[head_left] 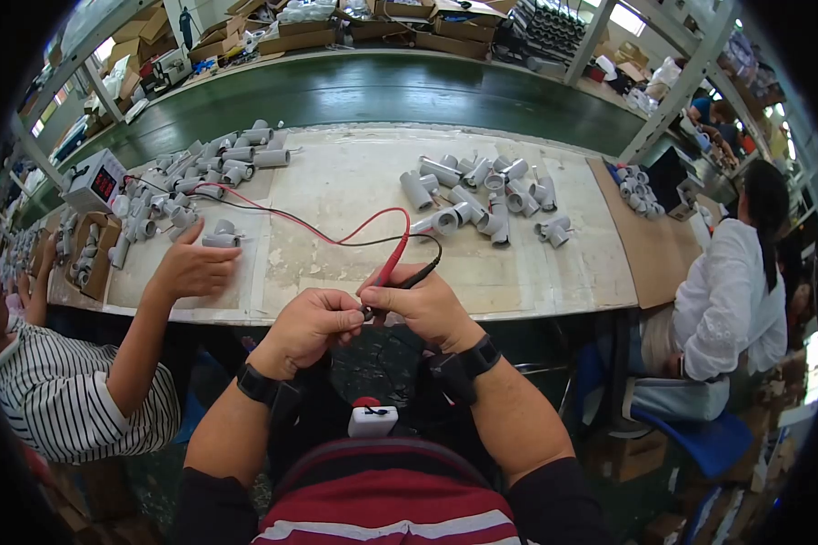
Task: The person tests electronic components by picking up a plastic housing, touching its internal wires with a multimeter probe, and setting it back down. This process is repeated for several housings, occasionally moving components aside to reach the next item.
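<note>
1. Left of the fingers: meter box (95, 182) and grey pipe fittings (191, 173) on the tabletop (354, 191); co-worker's hand (191, 265) touching one.
2. Between the fingers: left hand (311, 322) curled, pinching something small and hidden.
3. At the right hand (427, 304): red probe (393, 263) and black probe (423, 275) pinched together; probably light, stiff, best held by the barrels, leads limp.
4. Beyond: more fittings (477, 195).

Grey pipe fittings (468, 195), meter box (95, 180), cardboard sheet (650, 241)
</note>
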`<state>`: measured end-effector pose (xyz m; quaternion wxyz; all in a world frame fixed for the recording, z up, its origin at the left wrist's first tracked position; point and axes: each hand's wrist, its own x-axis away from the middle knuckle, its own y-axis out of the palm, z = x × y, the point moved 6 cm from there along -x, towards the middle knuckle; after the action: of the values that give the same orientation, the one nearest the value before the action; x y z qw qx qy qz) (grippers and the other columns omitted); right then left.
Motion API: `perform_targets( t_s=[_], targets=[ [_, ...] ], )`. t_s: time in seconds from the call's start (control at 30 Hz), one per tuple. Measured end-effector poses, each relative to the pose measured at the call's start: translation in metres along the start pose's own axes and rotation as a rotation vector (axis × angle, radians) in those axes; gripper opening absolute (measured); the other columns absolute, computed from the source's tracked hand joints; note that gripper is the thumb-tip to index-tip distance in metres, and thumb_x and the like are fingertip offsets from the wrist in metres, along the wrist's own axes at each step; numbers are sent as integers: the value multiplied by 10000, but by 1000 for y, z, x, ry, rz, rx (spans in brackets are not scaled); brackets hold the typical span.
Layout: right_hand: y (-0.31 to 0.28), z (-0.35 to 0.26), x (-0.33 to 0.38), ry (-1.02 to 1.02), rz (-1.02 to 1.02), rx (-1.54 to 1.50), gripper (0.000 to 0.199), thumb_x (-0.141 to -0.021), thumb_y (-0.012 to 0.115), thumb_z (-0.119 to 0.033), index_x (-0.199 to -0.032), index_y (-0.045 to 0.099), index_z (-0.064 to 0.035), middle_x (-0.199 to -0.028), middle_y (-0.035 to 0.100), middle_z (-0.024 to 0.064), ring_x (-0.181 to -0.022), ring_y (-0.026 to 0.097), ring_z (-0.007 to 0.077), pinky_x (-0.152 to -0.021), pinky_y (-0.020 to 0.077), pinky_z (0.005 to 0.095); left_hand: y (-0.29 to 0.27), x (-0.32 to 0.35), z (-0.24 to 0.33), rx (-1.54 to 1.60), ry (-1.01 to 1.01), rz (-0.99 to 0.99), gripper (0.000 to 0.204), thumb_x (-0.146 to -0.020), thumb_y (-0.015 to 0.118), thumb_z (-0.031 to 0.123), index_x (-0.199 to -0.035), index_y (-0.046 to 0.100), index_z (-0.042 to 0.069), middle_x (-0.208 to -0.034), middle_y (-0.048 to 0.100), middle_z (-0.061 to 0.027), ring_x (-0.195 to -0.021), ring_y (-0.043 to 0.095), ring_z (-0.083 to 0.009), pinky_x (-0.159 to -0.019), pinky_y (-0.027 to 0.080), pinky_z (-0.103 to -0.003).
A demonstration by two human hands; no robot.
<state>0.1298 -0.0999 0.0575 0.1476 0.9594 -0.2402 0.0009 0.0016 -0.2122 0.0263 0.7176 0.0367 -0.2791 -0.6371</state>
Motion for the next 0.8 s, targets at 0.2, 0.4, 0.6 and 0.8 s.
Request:
perform_targets(
  t_s=[0.2, 0.4, 0.6, 0.8],
  targets=[
    [-34, -20, 2, -172, 210, 270, 180, -946, 757, -140, -1030, 737, 17, -861, 737, 70, -744, 677, 134, -681, 541, 296, -13, -62, 21, -384, 89, 172, 369, -957, 710, 71, -1309, 626, -2, -1069, 712, -91, -848, 670, -169, -775, 544, -282],
    [-61, -4, 17, -332, 468, 765, 153, -921, 763, -118, -1007, 714, -1, -854, 720, 141, -739, 691, 207, -698, 533, 344, 23, -137, 87, -1362, 996, 323, 706, -874, 768, 92, -1502, 463, -13, -1317, 630, -205, -1158, 648, -346, -1028, 522, -388],
    [-64, 7, 22, -370, 560, 739, 140, -915, 747, -120, -980, 680, -16, -830, 681, 163, -765, 674, 351, -702, 532, 398, 43, -204, 103, -1273, 690, 273, 865, -762, 857, 175, -1497, 453, -36, -1380, 579, -245, -1307, 557, -395, -1142, 438, -415],
    [-51, -10, 23, -324, 536, 800, 154, -918, 735, -165, -958, 664, -34, -832, 650, 199, -802, 626, 444, -700, 516, 458, 41, -223, 94, -1266, 615, 237, 862, -743, 861, 204, -1464, 469, -60, -1371, 585, -248, -1295, 566, -383, -1132, 446, -412]
  ],
)
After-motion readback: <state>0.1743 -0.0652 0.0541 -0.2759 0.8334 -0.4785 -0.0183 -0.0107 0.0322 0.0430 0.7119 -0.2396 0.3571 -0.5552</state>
